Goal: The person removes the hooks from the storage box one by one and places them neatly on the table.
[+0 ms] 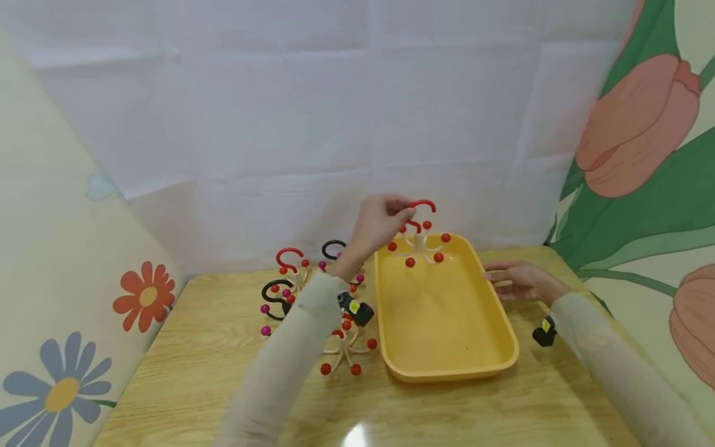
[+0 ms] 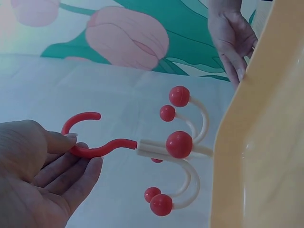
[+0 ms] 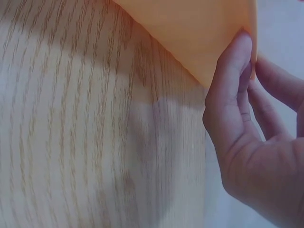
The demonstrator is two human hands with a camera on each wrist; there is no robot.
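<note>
My left hand (image 1: 380, 225) pinches the red hook of a hook hanger (image 1: 420, 241) between thumb and fingers. In the left wrist view, this hanger (image 2: 156, 147) has a white stem and several curved white arms tipped with red balls. It hangs over the far part of a yellow tray (image 1: 447, 310), its arms overlapping the tray's rim in that view. My right hand (image 1: 522, 284) is at the tray's right rim. In the right wrist view, the thumb and fingers of this hand (image 3: 256, 156) hold the rim's edge between them.
Left of the tray, several more hook hangers stand on the wooden table (image 1: 184, 372), partly hidden by my left arm. They include a red-hooked one (image 1: 290, 261), a black-hooked one with pink balls (image 1: 275, 292) and a white-armed one (image 1: 347, 351). A white sheet (image 1: 279, 124) hangs behind the table.
</note>
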